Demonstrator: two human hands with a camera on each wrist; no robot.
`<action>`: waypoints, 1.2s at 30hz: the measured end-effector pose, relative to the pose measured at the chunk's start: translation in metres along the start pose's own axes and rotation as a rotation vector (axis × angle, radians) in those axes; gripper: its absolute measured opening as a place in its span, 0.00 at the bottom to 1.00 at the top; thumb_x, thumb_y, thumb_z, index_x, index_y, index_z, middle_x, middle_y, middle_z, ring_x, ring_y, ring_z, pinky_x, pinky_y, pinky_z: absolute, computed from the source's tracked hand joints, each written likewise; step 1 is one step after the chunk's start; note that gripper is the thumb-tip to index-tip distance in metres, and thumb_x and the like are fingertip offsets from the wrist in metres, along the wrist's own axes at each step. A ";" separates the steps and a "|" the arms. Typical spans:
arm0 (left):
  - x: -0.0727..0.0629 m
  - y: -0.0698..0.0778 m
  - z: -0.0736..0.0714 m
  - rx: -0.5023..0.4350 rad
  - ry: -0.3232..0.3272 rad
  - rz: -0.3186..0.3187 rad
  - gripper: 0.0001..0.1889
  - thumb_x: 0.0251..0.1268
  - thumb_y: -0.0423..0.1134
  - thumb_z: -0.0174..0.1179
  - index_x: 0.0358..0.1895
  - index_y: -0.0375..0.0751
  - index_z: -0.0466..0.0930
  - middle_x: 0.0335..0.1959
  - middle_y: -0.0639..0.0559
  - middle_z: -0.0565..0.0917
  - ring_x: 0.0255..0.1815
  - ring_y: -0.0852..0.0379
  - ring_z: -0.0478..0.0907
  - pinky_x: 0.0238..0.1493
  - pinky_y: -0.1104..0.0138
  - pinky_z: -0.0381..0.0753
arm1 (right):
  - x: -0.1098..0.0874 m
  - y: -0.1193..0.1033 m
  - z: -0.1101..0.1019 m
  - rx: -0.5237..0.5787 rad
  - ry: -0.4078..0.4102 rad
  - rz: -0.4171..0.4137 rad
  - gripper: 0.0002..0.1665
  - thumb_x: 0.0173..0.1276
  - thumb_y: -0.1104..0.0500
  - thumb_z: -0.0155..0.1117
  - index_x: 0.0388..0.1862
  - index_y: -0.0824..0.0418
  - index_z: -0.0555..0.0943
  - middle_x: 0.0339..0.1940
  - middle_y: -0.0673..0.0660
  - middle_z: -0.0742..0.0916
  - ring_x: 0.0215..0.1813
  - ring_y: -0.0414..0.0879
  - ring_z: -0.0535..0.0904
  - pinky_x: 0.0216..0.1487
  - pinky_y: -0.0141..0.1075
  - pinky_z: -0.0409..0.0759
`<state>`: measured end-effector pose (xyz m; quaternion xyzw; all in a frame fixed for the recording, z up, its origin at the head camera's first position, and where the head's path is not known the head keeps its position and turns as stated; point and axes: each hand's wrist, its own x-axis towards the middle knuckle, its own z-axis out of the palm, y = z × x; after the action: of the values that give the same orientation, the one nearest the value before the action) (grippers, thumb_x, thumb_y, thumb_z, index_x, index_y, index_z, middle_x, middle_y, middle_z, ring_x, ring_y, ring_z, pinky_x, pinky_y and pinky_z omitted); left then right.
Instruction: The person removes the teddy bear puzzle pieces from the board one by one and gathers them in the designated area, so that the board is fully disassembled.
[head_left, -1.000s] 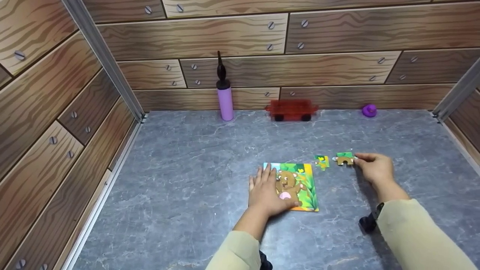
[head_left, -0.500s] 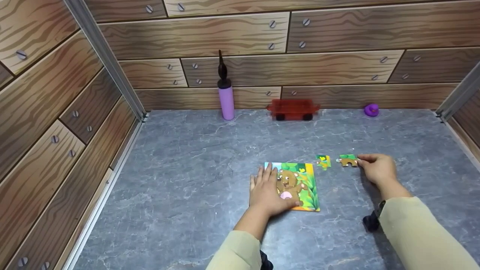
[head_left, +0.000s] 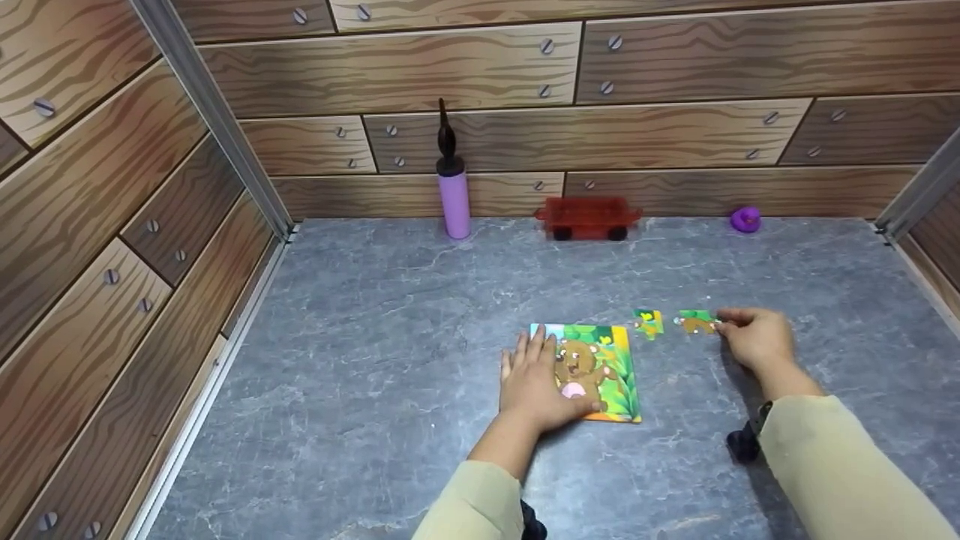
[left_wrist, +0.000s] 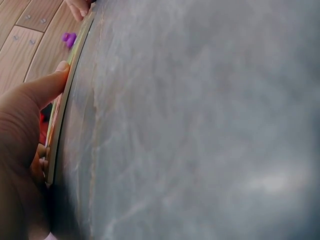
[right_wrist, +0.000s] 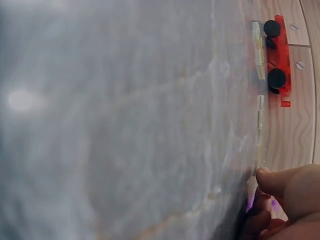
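Note:
My left hand [head_left: 534, 390] rests with outspread fingers on a square bear picture puzzle [head_left: 619, 375], covering its left part. In the left wrist view the thumb [left_wrist: 50, 85] lies over the edge of the thin puzzle board [left_wrist: 62, 122]. Farther right, my right hand [head_left: 759, 341] pinches the right end of a green and brown jigsaw piece [head_left: 697, 322] between thumb and finger, at the table surface. The right wrist view shows this piece edge-on, past the thumb [right_wrist: 272, 181]. A smaller green and yellow jigsaw piece [head_left: 649, 322] lies between puzzle and held piece, touched by neither hand.
Along the back wall stand a purple hand pump [head_left: 454, 202] with a black nozzle, a red toy wagon [head_left: 589, 217] with black wheels and a small purple rubber duck [head_left: 745, 220]. Wood-patterned walls enclose the grey marbled table [head_left: 375, 330] at the back and sides.
The head view has shifted slightly. Both hands stay nearly where they were, the left on the puzzle and the right pinching the jigsaw piece.

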<state>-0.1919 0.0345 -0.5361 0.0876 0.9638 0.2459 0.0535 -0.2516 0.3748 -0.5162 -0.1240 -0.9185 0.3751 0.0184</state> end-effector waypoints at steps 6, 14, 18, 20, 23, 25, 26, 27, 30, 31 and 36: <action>0.000 0.002 -0.001 -0.002 0.002 0.004 0.67 0.45 0.81 0.70 0.86 0.47 0.57 0.88 0.53 0.52 0.88 0.47 0.41 0.84 0.43 0.40 | -0.005 -0.003 0.003 0.052 0.022 0.014 0.24 0.76 0.64 0.64 0.66 0.75 0.80 0.60 0.75 0.85 0.60 0.61 0.80 0.46 0.30 0.76; 0.001 0.002 0.002 -0.001 0.010 0.010 0.68 0.43 0.80 0.72 0.85 0.45 0.58 0.88 0.52 0.52 0.88 0.47 0.41 0.84 0.43 0.39 | -0.018 -0.021 0.011 0.115 0.094 -0.033 0.23 0.74 0.65 0.66 0.64 0.75 0.82 0.55 0.74 0.86 0.49 0.50 0.83 0.42 0.27 0.78; 0.002 0.003 0.002 -0.005 0.009 0.012 0.68 0.43 0.79 0.72 0.85 0.45 0.58 0.88 0.52 0.52 0.88 0.47 0.42 0.84 0.43 0.39 | -0.029 -0.036 0.021 0.143 0.173 -0.122 0.17 0.70 0.67 0.69 0.56 0.74 0.87 0.45 0.70 0.88 0.35 0.36 0.77 0.30 0.23 0.74; 0.002 0.003 0.001 -0.009 0.005 0.011 0.68 0.44 0.80 0.72 0.85 0.46 0.58 0.88 0.52 0.52 0.88 0.47 0.41 0.84 0.43 0.39 | -0.036 -0.045 0.027 0.144 0.186 -0.172 0.16 0.69 0.68 0.68 0.54 0.73 0.88 0.43 0.70 0.88 0.36 0.39 0.79 0.31 0.24 0.74; 0.003 0.004 0.001 -0.015 0.001 0.011 0.68 0.44 0.80 0.71 0.86 0.47 0.57 0.88 0.52 0.51 0.88 0.47 0.40 0.84 0.43 0.38 | -0.044 -0.058 0.035 0.113 0.158 -0.255 0.16 0.69 0.70 0.67 0.54 0.73 0.88 0.45 0.70 0.87 0.39 0.49 0.80 0.35 0.28 0.75; 0.003 0.004 0.001 -0.018 0.000 0.012 0.68 0.44 0.81 0.71 0.86 0.47 0.56 0.88 0.52 0.51 0.88 0.47 0.40 0.84 0.43 0.38 | -0.048 -0.067 0.042 0.102 0.142 -0.308 0.16 0.68 0.70 0.68 0.54 0.73 0.88 0.44 0.70 0.87 0.40 0.53 0.80 0.37 0.31 0.75; 0.004 0.004 0.001 -0.021 0.003 0.014 0.68 0.43 0.80 0.71 0.86 0.47 0.56 0.88 0.52 0.51 0.88 0.47 0.40 0.84 0.42 0.38 | -0.050 -0.071 0.045 0.099 0.133 -0.330 0.16 0.68 0.70 0.69 0.54 0.72 0.88 0.43 0.70 0.87 0.40 0.54 0.80 0.37 0.33 0.75; 0.004 0.004 0.001 -0.021 0.000 0.014 0.68 0.43 0.80 0.71 0.86 0.47 0.56 0.88 0.52 0.51 0.88 0.47 0.40 0.84 0.43 0.38 | -0.052 -0.074 0.049 0.100 0.125 -0.352 0.16 0.67 0.70 0.70 0.54 0.72 0.88 0.43 0.69 0.87 0.39 0.54 0.79 0.37 0.34 0.76; 0.004 0.003 0.002 -0.023 0.000 0.016 0.68 0.44 0.80 0.71 0.86 0.46 0.56 0.88 0.51 0.52 0.88 0.46 0.40 0.84 0.42 0.38 | -0.057 -0.083 0.062 0.101 0.099 -0.403 0.16 0.66 0.70 0.73 0.53 0.72 0.89 0.41 0.67 0.87 0.36 0.53 0.79 0.37 0.35 0.77; 0.004 0.002 0.002 -0.023 0.003 0.017 0.68 0.43 0.79 0.72 0.86 0.46 0.57 0.88 0.50 0.52 0.88 0.46 0.41 0.84 0.42 0.38 | -0.058 -0.086 0.066 0.096 0.089 -0.415 0.17 0.65 0.70 0.73 0.53 0.72 0.89 0.41 0.66 0.87 0.36 0.52 0.80 0.37 0.36 0.78; 0.002 -0.001 0.002 -0.017 0.013 0.019 0.68 0.43 0.79 0.73 0.85 0.43 0.58 0.88 0.49 0.53 0.88 0.45 0.43 0.84 0.41 0.39 | -0.066 -0.098 0.088 0.067 0.022 -0.432 0.18 0.65 0.67 0.76 0.54 0.71 0.89 0.42 0.65 0.87 0.38 0.51 0.81 0.40 0.40 0.80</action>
<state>-0.1941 0.0351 -0.5380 0.0946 0.9612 0.2552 0.0458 -0.2195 0.2317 -0.5076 0.0722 -0.9105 0.3912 0.1126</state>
